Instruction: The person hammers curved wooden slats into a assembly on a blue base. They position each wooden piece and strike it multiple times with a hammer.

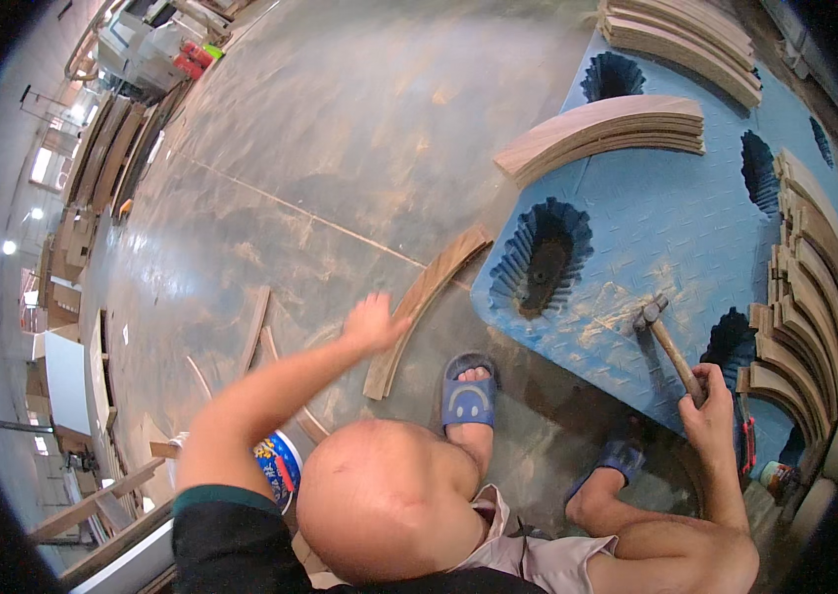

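I am squatting, my bare knee (384, 500) low in the middle and my foot in a blue slipper (468, 396) on the concrete floor. My left hand (371, 323) reaches forward with fingers spread, at the near edge of a curved wooden piece (429, 292) that lies on the floor and leans against a blue plastic pallet (656, 218). I cannot tell whether it touches the wood. My right hand (708, 406) is closed around the wooden handle of a hammer (664, 337), whose metal head rests on the pallet's near edge.
Stacks of curved wooden pieces lie on the pallet: one in the middle (602, 129), one at the back (681, 35), several along the right side (810, 297). Thin curved strips (255, 332) lie on the floor. A white and blue bucket (278, 463) stands beside my left arm.
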`<act>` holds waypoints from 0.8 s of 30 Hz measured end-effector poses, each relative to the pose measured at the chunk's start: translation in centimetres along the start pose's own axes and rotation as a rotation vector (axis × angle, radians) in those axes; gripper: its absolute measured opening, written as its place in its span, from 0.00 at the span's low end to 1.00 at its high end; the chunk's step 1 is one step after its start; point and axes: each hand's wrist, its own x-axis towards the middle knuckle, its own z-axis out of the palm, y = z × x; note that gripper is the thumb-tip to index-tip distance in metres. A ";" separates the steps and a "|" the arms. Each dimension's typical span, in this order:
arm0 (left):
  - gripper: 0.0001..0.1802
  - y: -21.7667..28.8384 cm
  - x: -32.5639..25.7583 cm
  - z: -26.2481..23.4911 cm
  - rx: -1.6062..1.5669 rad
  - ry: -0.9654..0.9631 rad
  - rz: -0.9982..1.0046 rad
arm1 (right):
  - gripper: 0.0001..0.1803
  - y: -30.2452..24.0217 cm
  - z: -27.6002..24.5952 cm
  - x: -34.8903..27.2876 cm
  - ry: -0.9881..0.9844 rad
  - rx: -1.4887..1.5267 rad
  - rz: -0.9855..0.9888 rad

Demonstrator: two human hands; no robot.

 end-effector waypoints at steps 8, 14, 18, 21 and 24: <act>0.37 0.4 -3.6 11.8 -0.440 0.406 -0.120 | 0.18 2.1 -1.9 -0.5 -0.039 0.250 -0.049; 0.30 -2.1 -5.9 9.5 -0.600 0.549 0.016 | 0.17 2.5 -2.3 0.0 -0.036 0.277 -0.114; 0.30 -0.8 -8.4 3.8 -0.617 0.552 0.379 | 0.14 1.7 -2.9 -0.8 -0.033 0.460 -0.018; 0.30 4.3 -9.4 -4.8 -0.571 0.464 0.547 | 0.17 2.4 -1.6 0.6 0.069 0.432 -0.194; 0.30 10.5 -9.2 -11.2 -0.502 0.373 0.721 | 0.18 0.8 -1.0 1.6 0.141 0.568 -0.257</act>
